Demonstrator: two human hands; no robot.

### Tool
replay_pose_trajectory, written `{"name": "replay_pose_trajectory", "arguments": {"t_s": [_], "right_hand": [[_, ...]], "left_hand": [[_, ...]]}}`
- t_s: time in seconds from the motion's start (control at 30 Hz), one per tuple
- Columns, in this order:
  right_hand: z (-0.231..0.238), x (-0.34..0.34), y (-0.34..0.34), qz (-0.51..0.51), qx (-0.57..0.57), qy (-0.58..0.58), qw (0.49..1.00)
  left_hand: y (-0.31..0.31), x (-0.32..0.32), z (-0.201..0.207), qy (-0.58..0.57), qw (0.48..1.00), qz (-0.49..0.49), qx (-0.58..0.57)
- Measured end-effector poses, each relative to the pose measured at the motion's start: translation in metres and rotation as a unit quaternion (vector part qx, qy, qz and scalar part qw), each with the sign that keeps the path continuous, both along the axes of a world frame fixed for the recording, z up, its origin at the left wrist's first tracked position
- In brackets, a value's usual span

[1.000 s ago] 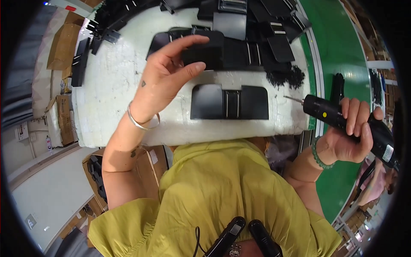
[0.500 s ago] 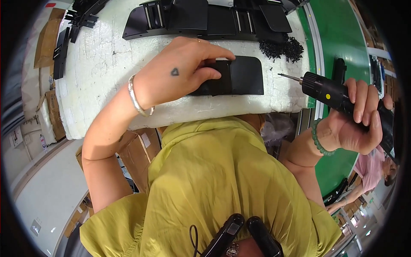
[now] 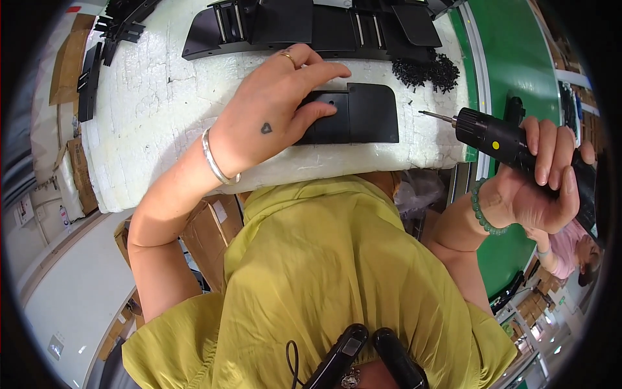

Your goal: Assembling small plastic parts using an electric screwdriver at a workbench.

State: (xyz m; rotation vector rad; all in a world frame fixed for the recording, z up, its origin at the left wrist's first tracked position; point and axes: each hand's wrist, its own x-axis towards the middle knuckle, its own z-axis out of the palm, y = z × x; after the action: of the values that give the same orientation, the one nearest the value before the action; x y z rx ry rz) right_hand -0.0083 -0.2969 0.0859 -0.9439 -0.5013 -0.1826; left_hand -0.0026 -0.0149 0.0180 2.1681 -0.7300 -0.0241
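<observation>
A flat black plastic piece (image 3: 373, 113) lies on the white padded bench in front of me, its smooth plate to the right and a recessed part to the left. My left hand (image 3: 275, 107) is over its left end. The thumb rests on or just above the recessed part, close to a small hole, and the index finger stretches out past the far edge, apart from the thumb. The other fingers are partly hidden. On the right, my right hand (image 3: 547, 175) grips a black electric screwdriver (image 3: 492, 142), its bit pointing left toward the piece.
A pile of small black screws (image 3: 427, 72) sits behind the piece to the right. Several black assemblies with metal rods (image 3: 282, 29) line the far side; more black parts (image 3: 120, 29) lie far left. Beyond the white bench (image 3: 155, 97) is a green surface (image 3: 525, 58). A person in pink (image 3: 567, 249) is at far right.
My left hand has shifted and turned slightly, its index finger lifting away and uncovering more of the recessed part and a small hole. The right hand and screwdriver stay nearly still.
</observation>
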Motion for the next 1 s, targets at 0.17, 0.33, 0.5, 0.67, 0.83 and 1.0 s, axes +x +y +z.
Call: {"name": "replay_pose_trajectory", "arguments": {"t_s": [0.17, 0.33, 0.5, 0.67, 0.83, 1.0], "right_hand": [[0.002, -0.002, 0.008, -0.002, -0.005, -0.020, 1.000], [0.010, -0.015, 0.042, -0.078, -0.034, -0.026, 0.996], [0.010, -0.013, 0.056, 0.075, -0.098, -0.098, 0.988], [0.006, -0.013, 0.076, 0.084, -0.172, -0.097, 0.977], [-0.002, 0.000, 0.087, 0.097, -0.174, -0.112, 0.973], [-0.005, -0.002, 0.102, 0.056, -0.217, -0.066, 0.972]], "left_hand": [[0.003, -0.009, -0.001, -0.040, 0.992, 0.028, 0.116], [0.001, -0.008, -0.005, 0.099, 0.987, 0.010, 0.127], [-0.007, -0.015, -0.017, 0.063, 0.996, 0.034, 0.053], [-0.011, -0.012, -0.018, 0.123, 0.990, 0.045, 0.052], [-0.016, -0.007, -0.013, 0.156, 0.984, 0.048, 0.070], [-0.011, -0.008, -0.018, 0.152, 0.986, 0.044, 0.056]]}}
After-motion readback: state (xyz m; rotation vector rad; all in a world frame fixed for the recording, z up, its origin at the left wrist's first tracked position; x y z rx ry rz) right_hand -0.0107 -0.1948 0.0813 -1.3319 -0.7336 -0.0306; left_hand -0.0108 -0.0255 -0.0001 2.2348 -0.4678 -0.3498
